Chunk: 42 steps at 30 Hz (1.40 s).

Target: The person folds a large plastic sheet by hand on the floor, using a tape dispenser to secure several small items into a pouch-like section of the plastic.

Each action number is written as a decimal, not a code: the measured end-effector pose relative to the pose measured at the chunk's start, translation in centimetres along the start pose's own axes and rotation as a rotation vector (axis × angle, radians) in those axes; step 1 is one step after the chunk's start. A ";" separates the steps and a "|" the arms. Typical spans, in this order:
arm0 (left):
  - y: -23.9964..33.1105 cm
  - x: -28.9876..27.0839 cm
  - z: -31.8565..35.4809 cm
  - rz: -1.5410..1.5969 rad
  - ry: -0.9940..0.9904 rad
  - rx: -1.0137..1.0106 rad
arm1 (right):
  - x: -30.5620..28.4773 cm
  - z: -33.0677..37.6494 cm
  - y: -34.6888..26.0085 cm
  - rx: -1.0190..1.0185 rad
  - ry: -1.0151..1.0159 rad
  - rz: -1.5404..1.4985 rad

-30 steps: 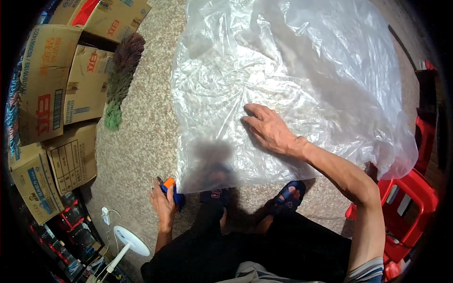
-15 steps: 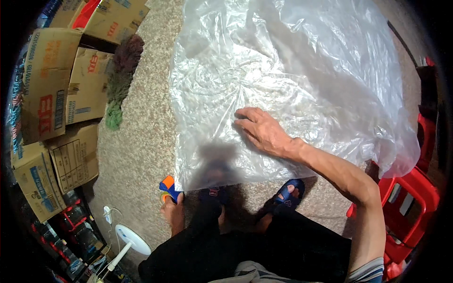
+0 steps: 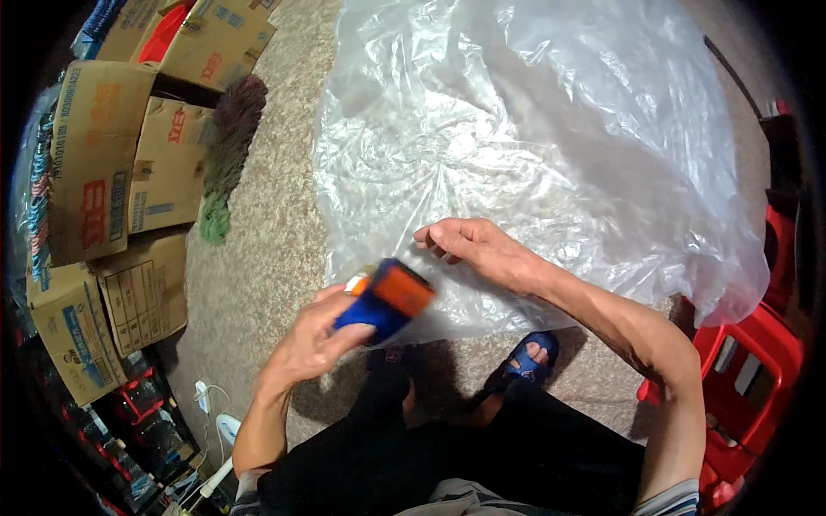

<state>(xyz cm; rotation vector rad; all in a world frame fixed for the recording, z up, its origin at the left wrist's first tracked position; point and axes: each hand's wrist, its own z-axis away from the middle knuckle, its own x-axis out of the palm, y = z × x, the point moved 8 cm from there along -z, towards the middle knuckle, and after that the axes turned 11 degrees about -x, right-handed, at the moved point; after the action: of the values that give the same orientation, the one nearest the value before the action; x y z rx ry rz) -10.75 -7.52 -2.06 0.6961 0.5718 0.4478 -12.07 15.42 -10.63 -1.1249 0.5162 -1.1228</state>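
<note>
speckled beige floor [image 3: 275,241] here, with a wall of stacked cardboard boxes [image 3: 112,198] down the left side, a dark green and maroon fuzzy thing [image 3: 225,155] lying next to them, and a red plastic stool [image 3: 748,378] off at the right edge. a big sheet of clear crinkly plastic [image 3: 533,146] is spread over most of the floor in front of the person.

what's new: the left hand [image 3: 314,340] was hanging low down by the knee a second ago, and now it's swung up to the near edge of the sheet, wrapped around a blue and orange tool [image 3: 385,299]. it's motion-blurred, so can't say exactly what kind of tool it is. it sits just beside the right hand [image 3: 469,245] now, more or less over the plastic's edge.

the right hand has barely budged, fingers curled down flat on the sheet, pinning it and holding nothing.

blue sandals [image 3: 525,357] poke out under the near edge. my read: the tool's being brought in to work on the pinned bit of plastic.
</note>
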 end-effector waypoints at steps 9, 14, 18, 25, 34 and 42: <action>0.2 1.3 -2.5 -0.028 -0.022 -0.037 | -6.0 -2.5 -0.8 -0.486 0.205 0.823; -1.0 1.6 -2.0 -0.062 0.067 0.000 | -10.2 -8.5 -3.3 -0.732 0.361 1.201; -2.7 1.2 -1.9 0.024 0.120 -0.129 | -11.9 -10.9 0.1 -0.519 0.253 1.523; -3.3 0.6 -2.4 0.090 0.113 -0.115 | -12.2 -10.9 0.6 -0.443 0.247 1.587; -3.3 0.1 -3.2 0.049 0.083 -0.033 | -9.7 -8.9 1.6 -0.317 0.104 1.503; -3.9 1.3 -3.5 0.046 -0.021 -0.161 | -0.9 -10.8 1.3 -0.618 -0.061 1.460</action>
<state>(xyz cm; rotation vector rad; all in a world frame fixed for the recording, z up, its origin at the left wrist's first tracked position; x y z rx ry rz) -11.14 -7.82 -7.43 0.5597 0.4948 0.5230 -20.54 11.42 -16.25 -0.9031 1.3733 0.3792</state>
